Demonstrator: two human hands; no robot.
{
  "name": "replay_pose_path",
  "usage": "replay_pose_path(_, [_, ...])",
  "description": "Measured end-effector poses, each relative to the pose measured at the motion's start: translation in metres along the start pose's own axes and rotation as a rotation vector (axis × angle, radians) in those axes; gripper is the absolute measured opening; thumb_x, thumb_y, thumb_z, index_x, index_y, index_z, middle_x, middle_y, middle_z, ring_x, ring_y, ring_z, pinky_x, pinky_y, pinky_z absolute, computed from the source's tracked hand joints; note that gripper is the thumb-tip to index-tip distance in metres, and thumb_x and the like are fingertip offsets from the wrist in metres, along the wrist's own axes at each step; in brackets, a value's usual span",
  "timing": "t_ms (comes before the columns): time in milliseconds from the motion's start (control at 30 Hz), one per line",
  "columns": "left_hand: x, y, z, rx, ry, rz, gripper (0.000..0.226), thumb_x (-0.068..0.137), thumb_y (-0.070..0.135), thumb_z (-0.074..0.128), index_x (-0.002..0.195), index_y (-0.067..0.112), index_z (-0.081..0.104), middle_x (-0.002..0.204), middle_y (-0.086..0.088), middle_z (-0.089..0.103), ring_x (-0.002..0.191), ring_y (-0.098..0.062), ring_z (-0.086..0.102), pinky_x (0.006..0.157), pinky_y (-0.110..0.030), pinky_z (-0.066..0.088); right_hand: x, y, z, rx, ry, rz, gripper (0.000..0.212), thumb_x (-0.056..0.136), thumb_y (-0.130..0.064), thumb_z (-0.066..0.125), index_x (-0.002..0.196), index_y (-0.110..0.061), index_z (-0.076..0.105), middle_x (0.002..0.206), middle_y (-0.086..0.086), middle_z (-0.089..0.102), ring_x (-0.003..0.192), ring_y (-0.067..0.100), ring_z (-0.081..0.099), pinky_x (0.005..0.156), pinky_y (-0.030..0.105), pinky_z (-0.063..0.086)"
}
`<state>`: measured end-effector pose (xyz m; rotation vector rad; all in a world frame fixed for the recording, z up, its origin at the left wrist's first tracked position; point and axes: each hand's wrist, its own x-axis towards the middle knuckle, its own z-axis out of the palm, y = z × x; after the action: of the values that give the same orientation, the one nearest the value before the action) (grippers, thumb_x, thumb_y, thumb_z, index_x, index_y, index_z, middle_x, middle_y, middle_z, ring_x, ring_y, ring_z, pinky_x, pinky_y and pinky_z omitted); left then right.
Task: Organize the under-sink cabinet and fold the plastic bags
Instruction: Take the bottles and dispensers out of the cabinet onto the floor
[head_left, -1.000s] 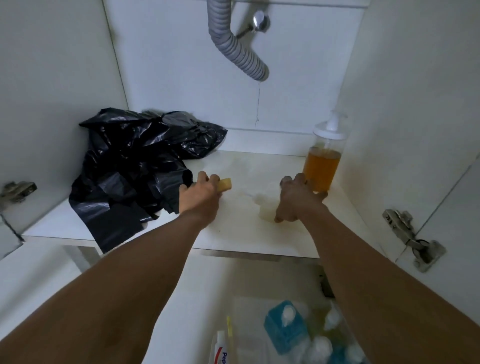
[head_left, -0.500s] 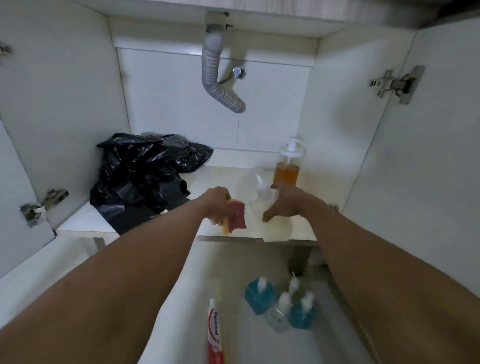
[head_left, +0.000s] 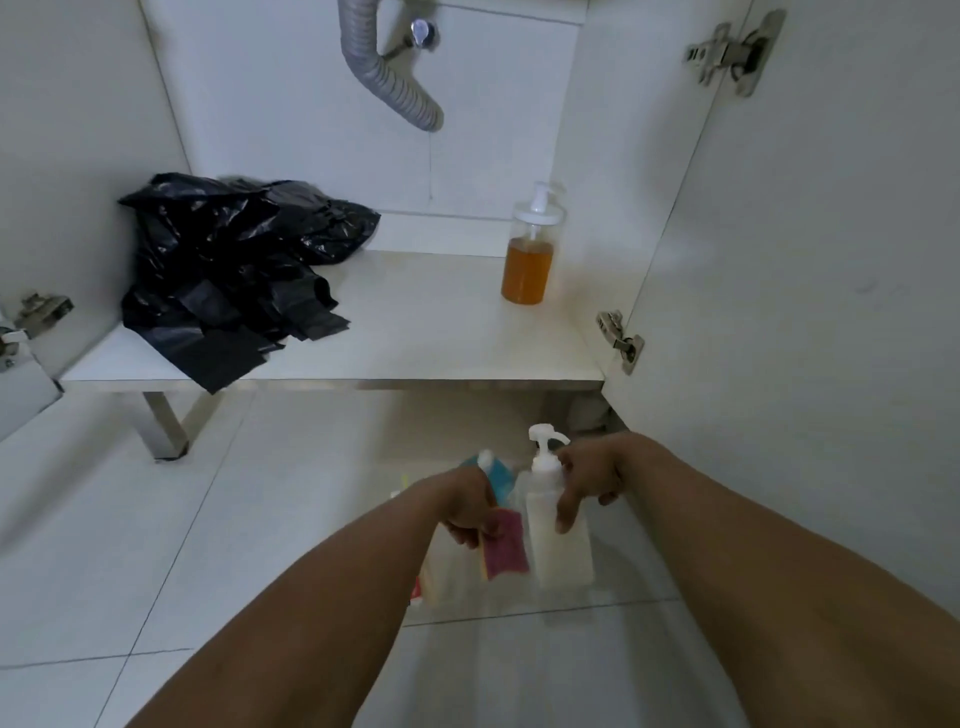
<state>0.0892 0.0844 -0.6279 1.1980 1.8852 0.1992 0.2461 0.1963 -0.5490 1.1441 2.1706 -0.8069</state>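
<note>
A heap of crumpled black plastic bags (head_left: 228, 270) lies on the left of the white cabinet shelf (head_left: 441, 343). A pump bottle of amber liquid (head_left: 527, 254) stands at the shelf's right back. Both hands are low over the floor in front of the cabinet. My left hand (head_left: 467, 506) pinches a pink and yellow sponge (head_left: 504, 543). My right hand (head_left: 587, 480) grips a white pump bottle (head_left: 558, 525) near its neck. The bottle hangs upright beside the sponge.
A grey corrugated drain hose (head_left: 384, 67) hangs at the cabinet's back. Open doors with metal hinges (head_left: 621, 340) flank both sides. A blue bottle (head_left: 496, 470) and other blurred items sit on the white floor tiles (head_left: 156, 545) under my hands. A shelf leg (head_left: 166, 426) stands at left.
Both hands have drawn back from the shelf and down toward the floor. The left one carried the sponge out and the right one carried the white pump bottle out.
</note>
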Motion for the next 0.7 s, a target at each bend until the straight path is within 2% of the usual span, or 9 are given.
replay_pose_path(100, [0.012, -0.005, 0.029, 0.087, 0.027, 0.004, 0.03, 0.094, 0.014, 0.069, 0.121, 0.002, 0.066, 0.106, -0.017, 0.074, 0.079, -0.019, 0.071, 0.079, -0.03, 0.062, 0.012, 0.022, 0.024, 0.008, 0.017, -0.001, 0.089, 0.056, -0.03, 0.095, 0.132, -0.026, 0.05, 0.126, -0.002, 0.052, 0.109, 0.021, 0.055, 0.082, 0.034, 0.055])
replay_pose_path(133, [0.015, -0.008, 0.036, 0.162, 0.045, 0.01, 0.029, 0.094, 0.012, 0.068, 0.121, 0.003, 0.067, 0.106, -0.016, 0.074, 0.081, -0.02, 0.072, 0.079, -0.031, 0.062, 0.014, 0.027, 0.031, 0.007, 0.046, -0.014, 0.085, 0.055, -0.03, 0.095, 0.129, -0.024, 0.052, 0.125, 0.0, 0.053, 0.108, 0.022, 0.056, 0.082, 0.035, 0.056])
replay_pose_path(233, [0.023, -0.016, 0.051, 0.393, 0.143, 0.025, 0.023, 0.093, 0.012, 0.065, 0.116, 0.007, 0.068, 0.106, -0.009, 0.07, 0.092, -0.023, 0.07, 0.086, -0.038, 0.06, 0.026, 0.043, 0.048, 0.015, 0.126, -0.067, 0.055, 0.06, -0.024, 0.093, 0.102, -0.024, 0.058, 0.109, 0.003, 0.057, 0.096, 0.023, 0.061, 0.075, 0.037, 0.059])
replay_pose_path(300, [0.03, -0.018, 0.057, 0.458, 0.195, 0.029, 0.018, 0.093, 0.019, 0.064, 0.109, 0.011, 0.066, 0.102, -0.005, 0.067, 0.093, -0.023, 0.068, 0.087, -0.039, 0.058, 0.035, 0.052, 0.056, 0.078, 0.148, -0.077, 0.049, 0.064, -0.016, 0.089, 0.101, -0.023, 0.058, 0.109, 0.004, 0.059, 0.094, 0.023, 0.061, 0.065, 0.033, 0.056])
replay_pose_path(333, [0.032, -0.018, 0.058, 0.469, 0.204, 0.03, 0.018, 0.093, 0.022, 0.064, 0.108, 0.012, 0.066, 0.102, -0.005, 0.067, 0.093, -0.023, 0.068, 0.087, -0.039, 0.058, 0.038, 0.056, 0.059, 0.116, 0.16, -0.083, 0.054, 0.066, -0.012, 0.088, 0.109, -0.023, 0.057, 0.111, 0.004, 0.057, 0.095, 0.023, 0.059, 0.064, 0.03, 0.052])
replay_pose_path(433, [0.041, -0.019, 0.062, 0.487, 0.214, 0.024, 0.017, 0.094, 0.024, 0.063, 0.106, 0.013, 0.065, 0.1, -0.004, 0.065, 0.089, -0.022, 0.066, 0.082, -0.036, 0.057, 0.046, 0.065, 0.062, 0.154, 0.21, -0.116, 0.076, 0.067, -0.01, 0.087, 0.133, -0.018, 0.052, 0.119, 0.001, 0.053, 0.103, 0.02, 0.052, 0.081, 0.029, 0.046])
replay_pose_path(533, [0.047, -0.02, 0.064, 0.515, 0.246, 0.024, 0.016, 0.094, 0.024, 0.061, 0.105, 0.014, 0.064, 0.096, -0.003, 0.06, 0.084, -0.021, 0.06, 0.075, -0.034, 0.052, 0.05, 0.067, 0.061, 0.167, 0.206, -0.135, 0.078, 0.068, -0.009, 0.087, 0.136, -0.016, 0.051, 0.128, 0.004, 0.055, 0.109, 0.021, 0.053, 0.087, 0.03, 0.045])
replay_pose_path(700, [0.057, -0.022, 0.072, 0.522, 0.241, 0.016, 0.021, 0.097, 0.026, 0.057, 0.114, 0.016, 0.064, 0.107, -0.005, 0.063, 0.096, -0.024, 0.065, 0.08, -0.037, 0.053, 0.054, 0.071, 0.063, 0.202, 0.216, -0.165, 0.074, 0.066, -0.009, 0.089, 0.131, -0.016, 0.055, 0.127, 0.004, 0.058, 0.105, 0.017, 0.054, 0.084, 0.027, 0.044])
